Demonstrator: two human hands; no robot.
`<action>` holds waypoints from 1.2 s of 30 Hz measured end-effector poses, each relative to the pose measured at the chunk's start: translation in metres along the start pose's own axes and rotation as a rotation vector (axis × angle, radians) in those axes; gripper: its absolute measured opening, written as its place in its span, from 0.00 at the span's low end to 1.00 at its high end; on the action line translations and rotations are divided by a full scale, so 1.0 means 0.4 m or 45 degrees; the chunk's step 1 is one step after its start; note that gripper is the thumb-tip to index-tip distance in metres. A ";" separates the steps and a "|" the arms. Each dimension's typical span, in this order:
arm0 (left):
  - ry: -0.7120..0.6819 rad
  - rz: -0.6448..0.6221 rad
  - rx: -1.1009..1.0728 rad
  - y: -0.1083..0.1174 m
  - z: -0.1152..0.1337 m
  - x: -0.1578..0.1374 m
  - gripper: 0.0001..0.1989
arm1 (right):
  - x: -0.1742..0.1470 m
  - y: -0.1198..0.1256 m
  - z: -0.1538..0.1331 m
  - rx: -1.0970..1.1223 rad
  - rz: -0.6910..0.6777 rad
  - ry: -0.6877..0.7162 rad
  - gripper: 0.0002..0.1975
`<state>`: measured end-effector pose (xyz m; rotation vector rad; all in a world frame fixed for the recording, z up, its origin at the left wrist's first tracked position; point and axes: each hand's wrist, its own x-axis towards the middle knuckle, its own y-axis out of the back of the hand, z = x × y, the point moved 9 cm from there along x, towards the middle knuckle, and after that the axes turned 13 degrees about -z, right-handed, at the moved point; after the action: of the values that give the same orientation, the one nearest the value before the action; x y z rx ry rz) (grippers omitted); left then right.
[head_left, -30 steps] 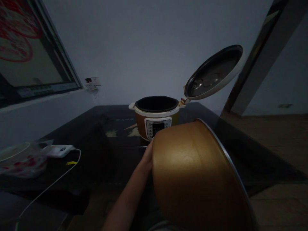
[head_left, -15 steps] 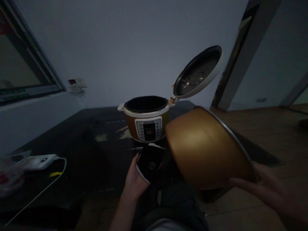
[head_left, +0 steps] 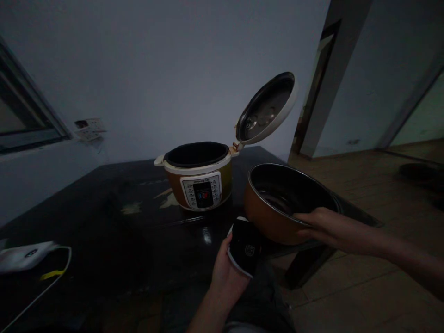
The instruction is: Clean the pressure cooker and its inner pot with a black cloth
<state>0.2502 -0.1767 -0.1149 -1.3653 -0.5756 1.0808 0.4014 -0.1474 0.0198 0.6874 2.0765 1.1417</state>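
Pot (head_left: 265,215) has swung nearly upright, perhaps touching table (head_left: 111,222).

A dark, glossy worktop (head_left: 111,240) is stretching across the centre and lower left of the frame, catching a small glint near the middle. A brown-and-cream cooker (head_left: 199,187) is standing upright on it at centre, its hinged lid (head_left: 267,108) leaning open toward the upper right. Pale patches (head_left: 132,208) are showing on the surface left of the cooker. At lower left, a white device (head_left: 27,256) is lying, with its white cord (head_left: 39,300) trailing toward the bottom edge near a yellow strip (head_left: 51,275).
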 end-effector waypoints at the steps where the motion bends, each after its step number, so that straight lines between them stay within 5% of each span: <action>1: 0.003 0.002 0.008 -0.006 -0.006 0.004 0.19 | 0.008 -0.006 0.002 -0.022 -0.050 -0.005 0.14; 36: 0.055 0.040 0.089 0.023 -0.046 0.042 0.14 | 0.050 -0.015 0.057 -0.138 -0.231 -0.038 0.10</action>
<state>0.2708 -0.1727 -0.1313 -1.3374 -0.4814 1.0843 0.4049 -0.1242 -0.0007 0.4518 1.9908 1.1241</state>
